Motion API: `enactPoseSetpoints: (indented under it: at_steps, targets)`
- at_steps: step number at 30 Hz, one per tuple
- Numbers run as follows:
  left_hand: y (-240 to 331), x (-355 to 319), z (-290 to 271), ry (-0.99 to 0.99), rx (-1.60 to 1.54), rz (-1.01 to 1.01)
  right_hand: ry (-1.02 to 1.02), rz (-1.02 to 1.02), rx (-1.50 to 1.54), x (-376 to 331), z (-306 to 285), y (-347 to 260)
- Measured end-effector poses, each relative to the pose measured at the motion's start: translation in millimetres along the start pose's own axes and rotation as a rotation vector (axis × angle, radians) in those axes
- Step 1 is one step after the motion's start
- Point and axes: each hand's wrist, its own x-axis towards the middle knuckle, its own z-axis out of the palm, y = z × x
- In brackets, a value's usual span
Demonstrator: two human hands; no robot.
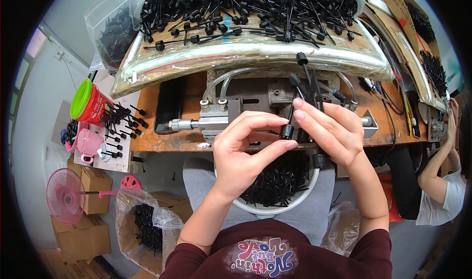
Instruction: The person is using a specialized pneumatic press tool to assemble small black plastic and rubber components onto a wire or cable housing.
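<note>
My left hand pinches the knobbed end of a black plastic stem part between thumb and index finger. Close beside it, my right hand is closed round several more of these black stem parts, their ends pointing different ways. The fingertips of the right hand also reach the thin shaft of the pinched part. Below both hands a white basket sits in my lap, heaped with similar black parts. Just behind the hands is a metal fixture with air cylinders and clear hoses.
A padded, plastic-wrapped shelf carries a large pile of black parts. At left stand a red bucket, a pink cup and a pink fan. A lined carton is on the floor. Another person's arm shows at right.
</note>
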Motion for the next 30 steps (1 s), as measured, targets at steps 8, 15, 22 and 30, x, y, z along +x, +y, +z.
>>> enactPoseSetpoints:
  at_steps: [8,15,22,30]
  targets:
    - [0.3,-18.3,-2.8,-0.131,0.552,0.195,0.047,0.345,0.175,-11.0,-19.9,-2.9]
    - [-29.5,-31.1,4.1,-0.233,0.95,0.318,0.579,1.062,0.689,-15.5,-31.8,-21.5]
    - [-24.8,-21.7,6.0,-0.248,1.001,0.289,0.745,1.391,1.069,-29.4,-52.2,-35.8]
    - [-15.8,-21.5,4.2,-0.273,0.937,0.149,0.83,1.505,1.478,-41.0,-47.9,-52.4]
